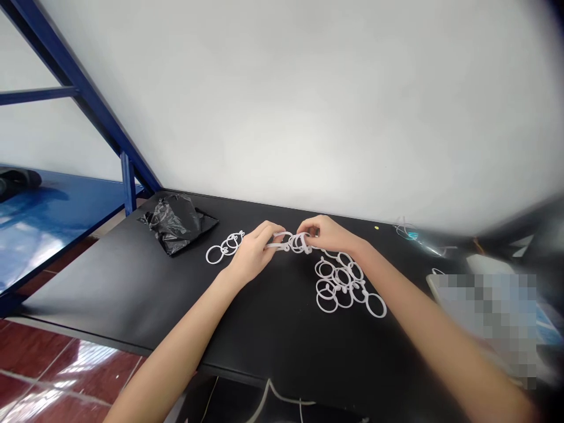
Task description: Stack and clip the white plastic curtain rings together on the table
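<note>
Both hands, the left hand [253, 249] and the right hand [328, 234], pinch a cluster of white rings [294, 241] just above the black desk [273, 329]. A larger ring pile [343, 285] lies right of them, a smaller ring group [224, 247] left, beside a crumpled black bag [176, 223].

Bright, even light; glare on the floor tiles [66, 370], right edge blurred.

1 head view, looking forward-down over black table [132, 294], close.
</note>
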A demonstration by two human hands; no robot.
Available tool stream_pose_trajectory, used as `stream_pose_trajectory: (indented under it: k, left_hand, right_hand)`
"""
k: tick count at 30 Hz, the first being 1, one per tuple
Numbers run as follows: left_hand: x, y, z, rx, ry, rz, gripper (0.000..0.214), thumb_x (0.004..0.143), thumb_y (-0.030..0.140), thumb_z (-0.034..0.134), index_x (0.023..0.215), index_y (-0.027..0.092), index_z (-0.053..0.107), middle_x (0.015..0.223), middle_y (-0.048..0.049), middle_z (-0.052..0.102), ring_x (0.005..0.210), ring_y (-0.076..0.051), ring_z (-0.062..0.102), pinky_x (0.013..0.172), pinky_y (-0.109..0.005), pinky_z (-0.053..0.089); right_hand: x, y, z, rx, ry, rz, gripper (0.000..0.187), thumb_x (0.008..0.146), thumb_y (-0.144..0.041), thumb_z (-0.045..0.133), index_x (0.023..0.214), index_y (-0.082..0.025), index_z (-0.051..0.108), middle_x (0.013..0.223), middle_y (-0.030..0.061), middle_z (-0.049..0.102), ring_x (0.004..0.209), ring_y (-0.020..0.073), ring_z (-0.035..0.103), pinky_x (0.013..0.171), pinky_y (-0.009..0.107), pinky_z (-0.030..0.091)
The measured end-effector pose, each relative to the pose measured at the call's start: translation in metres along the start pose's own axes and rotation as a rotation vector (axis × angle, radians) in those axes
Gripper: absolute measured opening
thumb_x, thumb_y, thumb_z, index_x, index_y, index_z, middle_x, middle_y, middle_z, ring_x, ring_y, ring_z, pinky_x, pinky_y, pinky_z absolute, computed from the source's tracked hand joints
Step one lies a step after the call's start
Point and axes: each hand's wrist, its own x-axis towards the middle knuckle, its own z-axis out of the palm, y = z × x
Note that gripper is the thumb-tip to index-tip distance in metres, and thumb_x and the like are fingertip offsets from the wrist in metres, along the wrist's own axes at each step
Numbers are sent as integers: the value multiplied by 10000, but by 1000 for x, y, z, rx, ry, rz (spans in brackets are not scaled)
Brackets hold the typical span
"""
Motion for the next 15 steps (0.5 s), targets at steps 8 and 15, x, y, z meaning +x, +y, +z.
stream_pose_trajectory:
  k: [8,15]
  left_hand:
    - [8,12,-6,-252,99,-134,104,875,115,619,952,185,610,898,-38,694,834,-149,666,782,-283,525]
    - [6,15,-3,-292,-91,-161,82,869,106,594,847,182,615,859,-29,648,827,-156,607,763,-294,486]
  right_hand:
    - [47,29,19,-114,11,136,180,673,-145,633,852,-154,655,712,4,654,637,133,561,568,227,374]
    - [55,21,17,-226,-22,217,228,689,-191,681,907,-173,616,818,38,687,674,153,595,545,229,365]
